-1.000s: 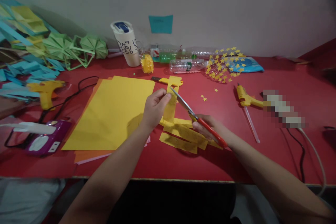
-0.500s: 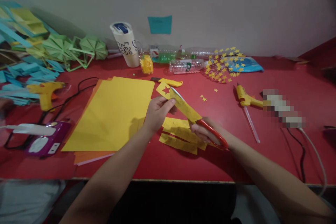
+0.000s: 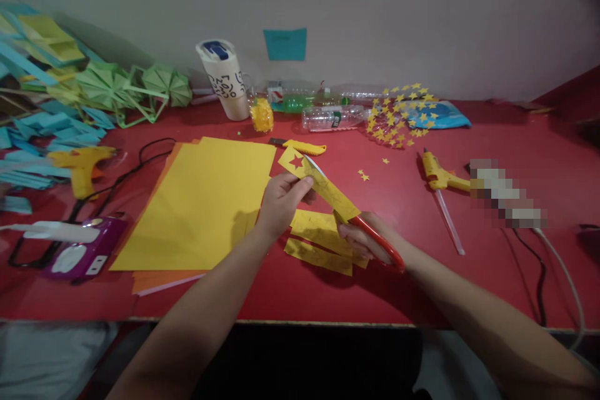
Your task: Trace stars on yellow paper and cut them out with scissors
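Pinched between the thumb and fingers of my left hand [image 3: 284,199] is a yellow paper strip [image 3: 334,195] with a star-shaped hole near its upper end. My right hand [image 3: 363,234] is closed round the red-handled scissors [image 3: 380,242]. Their blades run along the strip, and a bright tip shows just beside the star hole. Most of the blade length is hidden behind the paper. Below the hands, several marked yellow strips [image 3: 319,257] lie on the table. Small cut-out paper stars [image 3: 364,176] rest beyond the strip.
Left of my hands lies a stack of yellow sheets [image 3: 197,200]. A yellow utility knife [image 3: 307,148] is behind the strip. Glue guns [image 3: 434,172] with cords flank the work area. A tumbler [image 3: 225,81], plastic bottles [image 3: 335,117] and a star-covered ball [image 3: 400,117] stand along the wall.
The scissors' handles and my right hand have shifted very slightly left and down. My left hand keeps its grip on the strip, almost still.
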Demonstrator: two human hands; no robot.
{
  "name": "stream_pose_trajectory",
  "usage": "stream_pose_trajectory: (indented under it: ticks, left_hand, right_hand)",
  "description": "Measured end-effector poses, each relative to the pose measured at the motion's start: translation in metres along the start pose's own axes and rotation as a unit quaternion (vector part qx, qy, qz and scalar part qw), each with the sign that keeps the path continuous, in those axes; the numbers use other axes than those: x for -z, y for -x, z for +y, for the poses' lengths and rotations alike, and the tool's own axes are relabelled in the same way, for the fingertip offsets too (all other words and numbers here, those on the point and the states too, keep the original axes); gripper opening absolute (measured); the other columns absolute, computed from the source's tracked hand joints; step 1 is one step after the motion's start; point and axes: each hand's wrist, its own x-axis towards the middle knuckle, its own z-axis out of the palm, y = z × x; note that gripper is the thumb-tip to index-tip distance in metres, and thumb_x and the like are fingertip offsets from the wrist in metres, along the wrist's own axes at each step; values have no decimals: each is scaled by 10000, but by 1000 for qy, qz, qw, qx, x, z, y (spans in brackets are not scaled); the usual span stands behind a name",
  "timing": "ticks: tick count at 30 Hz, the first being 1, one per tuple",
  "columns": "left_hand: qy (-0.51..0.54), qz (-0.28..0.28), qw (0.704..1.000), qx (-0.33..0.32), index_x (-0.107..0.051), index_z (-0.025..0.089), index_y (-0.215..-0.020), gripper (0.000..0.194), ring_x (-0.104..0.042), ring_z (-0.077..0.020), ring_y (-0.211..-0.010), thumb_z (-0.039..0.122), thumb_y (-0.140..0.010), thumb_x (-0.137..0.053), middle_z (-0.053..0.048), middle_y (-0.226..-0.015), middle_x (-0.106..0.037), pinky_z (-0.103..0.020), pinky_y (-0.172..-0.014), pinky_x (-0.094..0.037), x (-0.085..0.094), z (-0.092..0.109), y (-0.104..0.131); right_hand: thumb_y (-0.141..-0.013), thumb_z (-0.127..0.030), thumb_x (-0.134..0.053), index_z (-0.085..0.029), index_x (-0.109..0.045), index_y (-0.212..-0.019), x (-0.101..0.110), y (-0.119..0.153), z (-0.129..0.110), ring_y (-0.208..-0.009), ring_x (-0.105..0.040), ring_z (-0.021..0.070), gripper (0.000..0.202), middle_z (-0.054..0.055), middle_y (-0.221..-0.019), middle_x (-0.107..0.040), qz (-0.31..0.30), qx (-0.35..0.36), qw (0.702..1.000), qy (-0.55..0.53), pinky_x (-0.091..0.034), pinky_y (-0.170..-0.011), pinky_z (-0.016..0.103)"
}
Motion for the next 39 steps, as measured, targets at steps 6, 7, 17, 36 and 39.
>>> stream_pose_trajectory:
  ticks: [6, 7, 17, 36, 39]
  left_hand:
    - [5, 1, 1000, 5, -611, 187, -506, 266, -589, -131, -477, 297, -748, -589, -22, -483, -625, -270, -510, -505, 0, -2, 0]
    - [9, 1, 1000, 5, -610, 187, -507, 264, -589, -131, -476, 293, -748, -590, -20, -482, -623, -270, -510, -504, 0, -2, 0]
    - [28, -14, 999, 5, -627, 182, -515, 272, -583, -129, -474, 287, -764, -597, -22, -487, -631, -271, -516, -500, 0, -4, -1]
    - [88, 17, 996, -13, -418, 207, -513, 314, -395, -91, -504, 268, -741, -625, 50, -517, -364, -252, -521, -389, 8, -13, -7]
    - [80, 25, 996, -10, -411, 211, -520, 306, -372, -93, -486, 281, -732, -621, 48, -513, -349, -254, -497, -379, 10, -9, -9]
  right_hand:
    - [-771, -572, -545, -235, -377, -609, 0, 0, 2, -367, -337, 64, 410, -90, -433, -347, 13, 3, 999, 29, -324, -395, 223]
    - [-768, -578, -546, -235, -377, -609, 0, 0, 1, -366, -337, 64, 414, -90, -433, -348, 14, 4, 999, 29, -324, -393, 223]
    - [-738, -610, -555, -241, -368, -601, -1, 1, -3, -354, -342, 69, 436, -90, -414, -351, 25, -20, 999, 40, -314, -389, 232]
    - [-793, -501, -592, -225, -403, -625, 3, -5, 13, -400, -296, 67, 375, -85, -471, -339, 43, 15, 999, 21, -224, -396, 223]
    - [-786, -543, -600, -224, -405, -634, 4, -4, 13, -399, -290, 62, 403, -88, -478, -334, 39, 24, 999, 18, -219, -395, 222]
